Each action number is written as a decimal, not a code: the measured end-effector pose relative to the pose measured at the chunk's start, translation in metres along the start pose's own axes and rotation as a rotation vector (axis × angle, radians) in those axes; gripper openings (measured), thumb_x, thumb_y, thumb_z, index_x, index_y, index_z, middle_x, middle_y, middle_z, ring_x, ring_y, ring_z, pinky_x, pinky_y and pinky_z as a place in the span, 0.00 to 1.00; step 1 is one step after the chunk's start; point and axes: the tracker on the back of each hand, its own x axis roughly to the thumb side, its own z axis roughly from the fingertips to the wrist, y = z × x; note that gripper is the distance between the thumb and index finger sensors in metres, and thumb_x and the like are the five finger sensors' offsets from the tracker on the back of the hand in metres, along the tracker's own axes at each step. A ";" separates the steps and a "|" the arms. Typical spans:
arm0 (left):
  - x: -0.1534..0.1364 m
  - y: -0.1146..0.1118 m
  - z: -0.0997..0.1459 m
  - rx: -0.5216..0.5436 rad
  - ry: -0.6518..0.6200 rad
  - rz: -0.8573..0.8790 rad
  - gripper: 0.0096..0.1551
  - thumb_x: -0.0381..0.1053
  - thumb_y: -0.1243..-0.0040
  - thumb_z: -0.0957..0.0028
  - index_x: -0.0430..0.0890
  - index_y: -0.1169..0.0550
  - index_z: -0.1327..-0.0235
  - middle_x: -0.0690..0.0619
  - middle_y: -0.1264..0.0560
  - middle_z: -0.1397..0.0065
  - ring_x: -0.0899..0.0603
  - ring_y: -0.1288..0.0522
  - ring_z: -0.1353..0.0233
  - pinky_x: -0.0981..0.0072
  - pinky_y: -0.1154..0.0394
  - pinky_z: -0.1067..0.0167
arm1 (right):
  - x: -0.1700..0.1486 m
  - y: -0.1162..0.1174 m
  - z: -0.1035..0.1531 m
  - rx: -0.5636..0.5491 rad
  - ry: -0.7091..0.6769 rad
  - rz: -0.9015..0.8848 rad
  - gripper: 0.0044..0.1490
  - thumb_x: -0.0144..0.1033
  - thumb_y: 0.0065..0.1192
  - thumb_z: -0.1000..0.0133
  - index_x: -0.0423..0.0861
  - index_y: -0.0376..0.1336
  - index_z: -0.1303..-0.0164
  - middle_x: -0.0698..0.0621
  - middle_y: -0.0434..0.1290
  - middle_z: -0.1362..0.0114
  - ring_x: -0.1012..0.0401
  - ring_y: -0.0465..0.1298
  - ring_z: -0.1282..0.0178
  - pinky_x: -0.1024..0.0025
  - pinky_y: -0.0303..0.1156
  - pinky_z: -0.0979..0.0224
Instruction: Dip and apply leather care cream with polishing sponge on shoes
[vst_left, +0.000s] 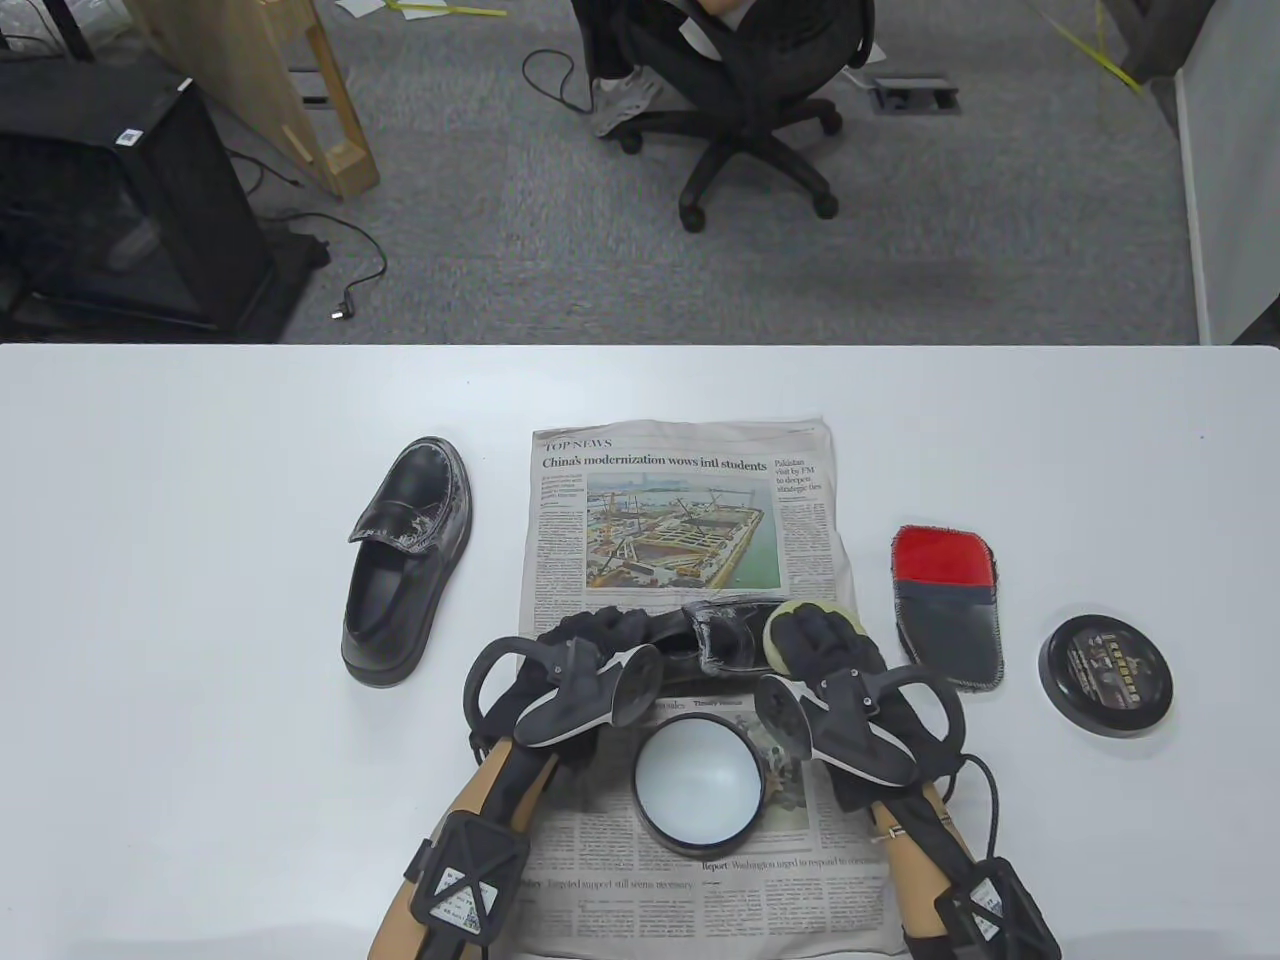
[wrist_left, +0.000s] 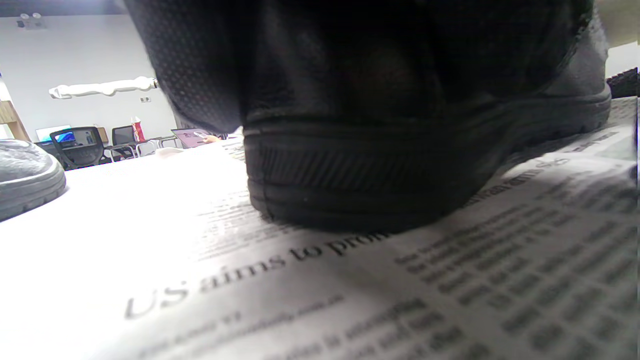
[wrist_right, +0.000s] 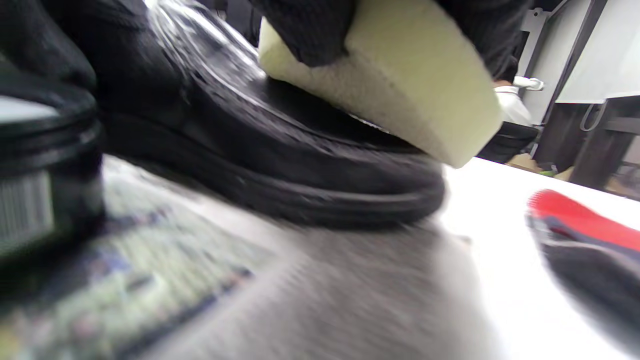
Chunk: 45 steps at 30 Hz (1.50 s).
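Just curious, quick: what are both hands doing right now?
Left hand: holds the shoe.
Right hand: grips the sponge, pressed on it.

Overhead table view; two low wrist views beside one shoe (wrist_left: 380, 165).

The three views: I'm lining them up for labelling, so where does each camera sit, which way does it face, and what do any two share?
Table view: above, looking down at the newspaper; both forearms, left hand and right hand show.
Left wrist view: low over the paper, facing the shoe's heel; gloved fingers hang in at the top.
Right wrist view: low beside the cream tin, facing the shoe's toe; gloved fingers grip the sponge.
Shared: both wrist views show the same shoe.
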 end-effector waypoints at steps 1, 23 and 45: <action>0.000 0.000 0.000 0.001 -0.002 0.002 0.45 0.70 0.37 0.59 0.56 0.29 0.25 0.52 0.23 0.23 0.43 0.22 0.28 0.54 0.21 0.33 | 0.001 0.002 -0.004 -0.008 0.004 -0.008 0.32 0.35 0.53 0.36 0.52 0.53 0.19 0.47 0.62 0.16 0.48 0.69 0.20 0.55 0.71 0.23; -0.002 0.001 -0.002 -0.030 0.015 -0.024 0.50 0.74 0.39 0.60 0.53 0.29 0.23 0.50 0.23 0.23 0.44 0.21 0.29 0.58 0.19 0.36 | 0.005 -0.012 0.007 0.180 0.007 0.171 0.34 0.36 0.53 0.35 0.45 0.53 0.17 0.41 0.65 0.18 0.46 0.73 0.23 0.57 0.73 0.25; -0.002 -0.001 -0.001 -0.010 0.018 -0.009 0.51 0.74 0.39 0.60 0.53 0.30 0.23 0.49 0.23 0.23 0.43 0.21 0.29 0.57 0.19 0.36 | -0.018 -0.001 0.009 0.288 0.110 0.163 0.35 0.35 0.53 0.35 0.41 0.52 0.17 0.38 0.65 0.19 0.46 0.75 0.26 0.57 0.74 0.27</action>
